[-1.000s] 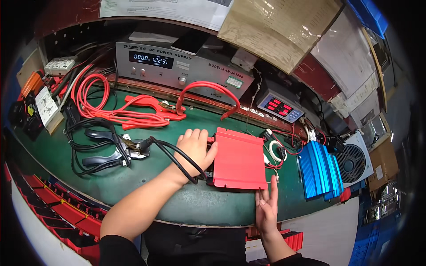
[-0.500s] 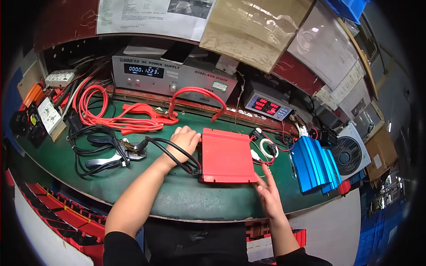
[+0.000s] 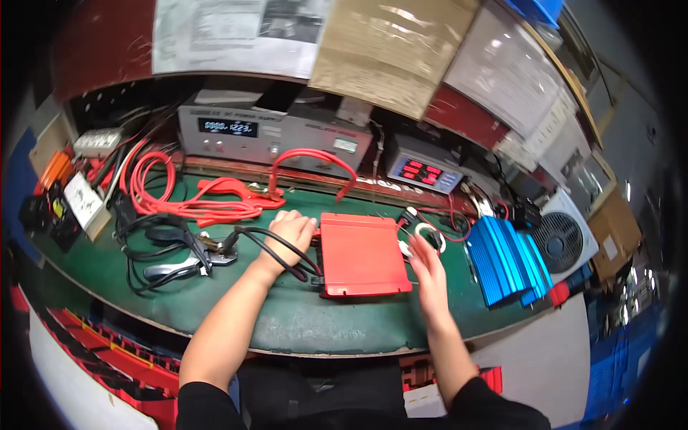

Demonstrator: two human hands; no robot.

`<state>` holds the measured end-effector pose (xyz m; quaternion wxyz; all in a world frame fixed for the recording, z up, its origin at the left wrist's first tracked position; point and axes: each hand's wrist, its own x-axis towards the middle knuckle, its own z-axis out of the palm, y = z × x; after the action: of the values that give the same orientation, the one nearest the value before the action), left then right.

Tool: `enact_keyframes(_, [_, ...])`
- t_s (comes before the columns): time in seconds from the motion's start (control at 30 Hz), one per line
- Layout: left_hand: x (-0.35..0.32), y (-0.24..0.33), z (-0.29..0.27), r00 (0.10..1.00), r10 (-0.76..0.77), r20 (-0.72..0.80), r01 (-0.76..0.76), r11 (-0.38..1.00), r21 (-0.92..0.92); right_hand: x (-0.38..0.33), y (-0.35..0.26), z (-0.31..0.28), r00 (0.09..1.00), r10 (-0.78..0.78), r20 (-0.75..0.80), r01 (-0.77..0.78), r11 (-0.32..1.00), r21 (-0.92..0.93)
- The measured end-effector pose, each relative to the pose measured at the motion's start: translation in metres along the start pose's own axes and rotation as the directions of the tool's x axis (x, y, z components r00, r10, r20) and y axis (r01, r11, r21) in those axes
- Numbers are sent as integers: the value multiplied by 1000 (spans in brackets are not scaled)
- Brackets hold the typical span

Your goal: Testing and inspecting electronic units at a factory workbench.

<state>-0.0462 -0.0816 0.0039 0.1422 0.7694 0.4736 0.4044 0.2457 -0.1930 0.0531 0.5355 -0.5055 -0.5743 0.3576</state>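
A flat red metal box [image 3: 364, 254] lies on the green bench top in front of me. At its left end, my left hand [image 3: 289, 235] is closed, fingers bent beside a small red fitting; what they grip is hidden. Black cables [image 3: 287, 264] loop past that wrist to the box's left end, from a large metal clamp [image 3: 183, 261]. My right hand [image 3: 428, 276] is open just off the box's right edge, fingers stretched forward and upright. Close to its fingertips, a white cable loop [image 3: 431, 236] and thin red wires lie behind the box.
Red cable coils [image 3: 154, 186] and a red clamp [image 3: 236, 193] lie at the left. A grey power supply [image 3: 251, 136] and a small meter [image 3: 424, 172] with red digits stand behind. Blue finned housings [image 3: 498, 261] and a fan [image 3: 562, 240] are at the right.
My right hand has moved forward along the box's right edge and turned more upright. My left hand stays at the left end. The whole view has shifted slightly.
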Motion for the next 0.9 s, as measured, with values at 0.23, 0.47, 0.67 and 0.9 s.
enact_keyframes(0.23, [14,-5,-14,950,-36,310,67,994,-91,-92,-30,4,940,328,97,-341,894,291])
enact_keyframes(0.47, [11,-9,-11,948,145,282,-124,988,-90,-52,-17,-30,920,337,200,-309,938,-160])
enact_keyframes(0.67, [12,-13,-3,979,73,192,-55,994,-95,6,-29,-41,995,18,102,12,959,-285])
enact_keyframes(0.9, [13,-12,-2,998,53,34,-48,990,-135,135,-23,54,948,-73,309,277,665,-694])
